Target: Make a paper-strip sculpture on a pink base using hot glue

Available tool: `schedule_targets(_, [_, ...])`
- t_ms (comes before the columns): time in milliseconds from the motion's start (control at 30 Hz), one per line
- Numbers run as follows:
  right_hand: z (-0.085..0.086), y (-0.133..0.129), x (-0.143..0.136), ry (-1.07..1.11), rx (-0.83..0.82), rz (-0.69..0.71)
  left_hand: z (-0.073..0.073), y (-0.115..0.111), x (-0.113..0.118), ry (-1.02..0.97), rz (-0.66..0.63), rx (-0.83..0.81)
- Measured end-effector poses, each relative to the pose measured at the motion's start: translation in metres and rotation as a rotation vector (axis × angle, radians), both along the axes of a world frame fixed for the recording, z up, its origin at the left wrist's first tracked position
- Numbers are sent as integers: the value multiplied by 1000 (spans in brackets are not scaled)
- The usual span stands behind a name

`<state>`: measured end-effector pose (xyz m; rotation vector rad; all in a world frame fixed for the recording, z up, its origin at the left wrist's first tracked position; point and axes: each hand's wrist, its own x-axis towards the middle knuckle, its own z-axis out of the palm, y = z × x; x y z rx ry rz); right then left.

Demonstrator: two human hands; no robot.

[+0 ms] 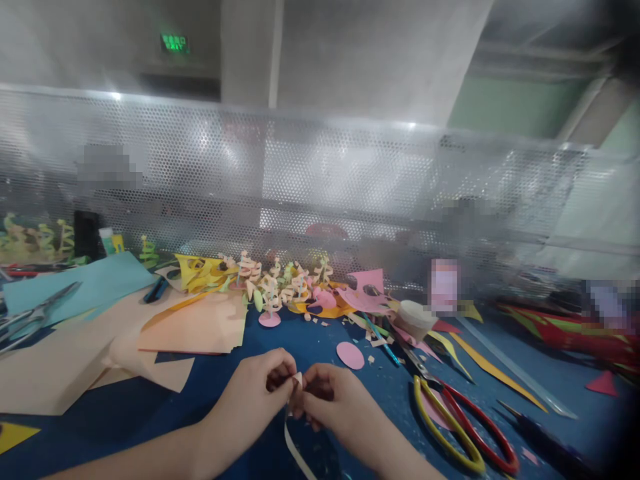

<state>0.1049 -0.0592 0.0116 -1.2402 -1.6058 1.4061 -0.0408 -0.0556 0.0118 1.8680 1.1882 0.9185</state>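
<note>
Near the lower middle of the head view, my left hand (260,393) and my right hand (340,407) meet fingertip to fingertip. Both pinch the small folded end of a pale paper strip (295,450), whose tail curves down towards the bottom edge. The fingers of each hand are closed on it. Just beyond the hands, a pink paper circle (350,355) lies flat on the blue table (225,427). To the right of my right hand are large scissors (463,427) with one yellow and one red handle.
Peach paper sheets (200,327) and a teal sheet (80,293) lie left. Curled paper pieces (280,283) line a perforated metal screen (325,180). A white cup (415,320), a clear ruler (520,367) and a dark pointed tool (545,437) are on the right.
</note>
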Motion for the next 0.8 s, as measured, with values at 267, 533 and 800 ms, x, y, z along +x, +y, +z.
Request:
schedule_targets(267, [-4,2,0,-34,140,-86,-9,6,-1,-329,8,-133])
schedule_targets(533, [-2,6,6,-144,247,-181,1,4,1,-560,20,-391])
schedule_targets(800, [-2,6,5,-80,270,-170,5,4,-1,-568,30,-404])
